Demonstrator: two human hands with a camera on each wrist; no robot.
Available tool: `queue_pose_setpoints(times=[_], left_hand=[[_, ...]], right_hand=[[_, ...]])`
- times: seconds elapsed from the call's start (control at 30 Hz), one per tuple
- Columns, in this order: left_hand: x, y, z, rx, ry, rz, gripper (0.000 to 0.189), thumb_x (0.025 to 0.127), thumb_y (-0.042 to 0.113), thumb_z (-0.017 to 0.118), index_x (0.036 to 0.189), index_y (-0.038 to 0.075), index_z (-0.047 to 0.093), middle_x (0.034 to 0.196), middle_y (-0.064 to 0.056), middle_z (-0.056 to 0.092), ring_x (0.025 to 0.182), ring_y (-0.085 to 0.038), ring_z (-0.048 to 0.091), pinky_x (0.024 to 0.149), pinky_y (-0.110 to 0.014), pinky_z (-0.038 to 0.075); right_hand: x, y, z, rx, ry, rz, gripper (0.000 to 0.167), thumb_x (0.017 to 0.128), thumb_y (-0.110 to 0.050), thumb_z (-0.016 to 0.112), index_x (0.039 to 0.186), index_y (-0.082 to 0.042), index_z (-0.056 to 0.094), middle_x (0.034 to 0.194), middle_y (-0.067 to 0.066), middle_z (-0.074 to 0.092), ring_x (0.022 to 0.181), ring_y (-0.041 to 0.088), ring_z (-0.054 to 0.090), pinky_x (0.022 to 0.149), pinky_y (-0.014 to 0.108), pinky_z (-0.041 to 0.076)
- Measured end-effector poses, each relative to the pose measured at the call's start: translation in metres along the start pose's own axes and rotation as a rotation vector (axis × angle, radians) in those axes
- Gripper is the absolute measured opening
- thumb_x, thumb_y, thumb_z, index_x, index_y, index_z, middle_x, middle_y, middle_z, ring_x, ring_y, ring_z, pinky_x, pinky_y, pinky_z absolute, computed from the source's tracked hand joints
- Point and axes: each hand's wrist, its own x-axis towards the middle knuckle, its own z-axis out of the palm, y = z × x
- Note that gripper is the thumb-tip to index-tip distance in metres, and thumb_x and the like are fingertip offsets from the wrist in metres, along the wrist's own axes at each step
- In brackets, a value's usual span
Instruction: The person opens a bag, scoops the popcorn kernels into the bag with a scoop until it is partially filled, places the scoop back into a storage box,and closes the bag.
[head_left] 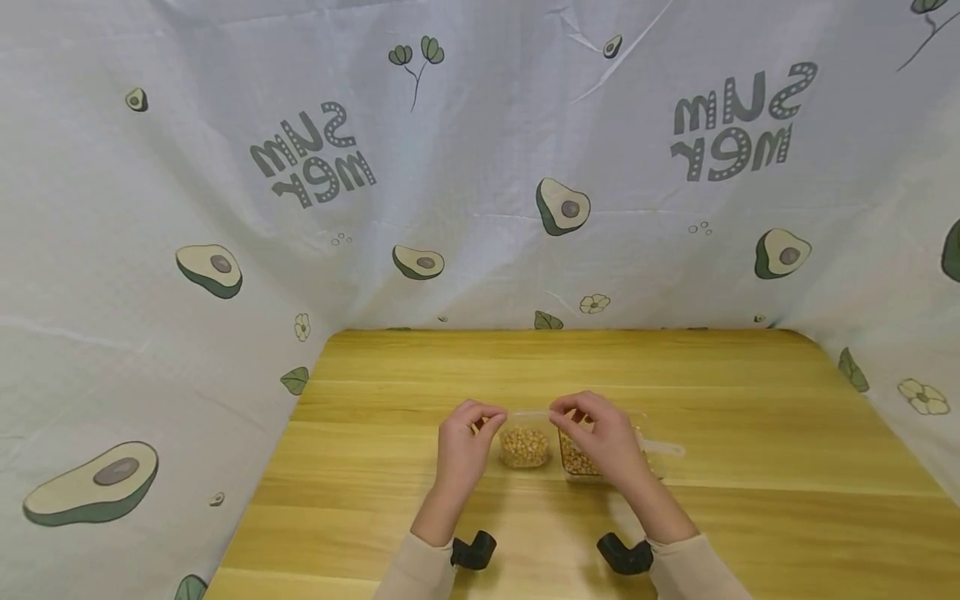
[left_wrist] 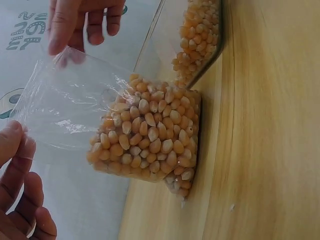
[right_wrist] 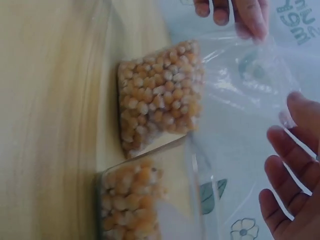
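A clear plastic bag (head_left: pixel 525 447), its lower part filled with corn kernels (left_wrist: pixel 145 135), stands upright on the wooden table. My left hand (head_left: pixel 463 446) pinches one top corner of the bag between thumb and forefinger. At the opposite corner, my right hand (head_left: pixel 606 437) pinches the plastic the same way. Between the two hands the empty upper part of the bag is stretched wide. Close on the bag's right sits a clear rectangular container (right_wrist: pixel 195 175) holding more kernels (right_wrist: pixel 130 200); my right hand and forearm cover part of it in the head view.
A pale translucent handle (head_left: pixel 666 448) sticks out to the right of the container. Behind the wooden table (head_left: pixel 375 367) hangs a white curtain (head_left: pixel 480 167) printed with avocados, which also runs along both sides. Each wrist carries a black camera mount (head_left: pixel 474 551).
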Motion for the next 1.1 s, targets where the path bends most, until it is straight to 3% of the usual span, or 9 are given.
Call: queue_pose_setpoints(times=[0.2,0.47,0.73,1.1], left_hand=[[-0.001,0.001,-0.001,0.0,-0.005,0.0,0.01,0.09,0.02,0.072,0.091,0.014,0.079,0.085,-0.001,0.07,0.072,-0.006,0.053,0.058,-0.018,0.045],[-0.003,-0.002,0.004,-0.067,-0.016,-0.036,0.01,0.09,0.021,0.072,0.092,0.013,0.079,0.087,-0.003,0.07,0.073,-0.007,0.053,0.059,-0.017,0.043],[-0.003,-0.006,0.008,-0.075,-0.07,-0.068,0.009,0.088,0.02,0.075,0.094,0.015,0.078,0.09,-0.003,0.07,0.076,-0.006,0.053,0.058,-0.017,0.042],[0.001,-0.005,0.006,-0.085,-0.043,-0.108,0.009,0.088,0.019,0.075,0.088,0.012,0.08,0.086,-0.003,0.07,0.074,-0.003,0.053,0.06,-0.017,0.045]], right_hand=[[0.009,-0.015,0.005,-0.083,-0.091,-0.143,0.026,0.08,-0.018,0.082,0.105,-0.014,0.075,0.1,0.0,0.073,0.087,0.02,0.061,0.074,0.038,0.052],[0.016,-0.018,0.014,-0.118,-0.054,-0.168,0.008,0.081,-0.019,0.081,0.087,-0.019,0.076,0.083,-0.008,0.07,0.079,0.016,0.059,0.071,0.032,0.05],[0.013,-0.017,0.016,-0.11,-0.038,-0.104,0.006,0.082,-0.018,0.08,0.085,-0.019,0.076,0.082,-0.008,0.07,0.078,0.015,0.058,0.069,0.029,0.048],[0.012,-0.009,0.016,-0.008,-0.063,0.062,0.009,0.086,-0.025,0.077,0.089,-0.017,0.077,0.083,-0.009,0.07,0.075,0.008,0.053,0.065,0.024,0.045]])
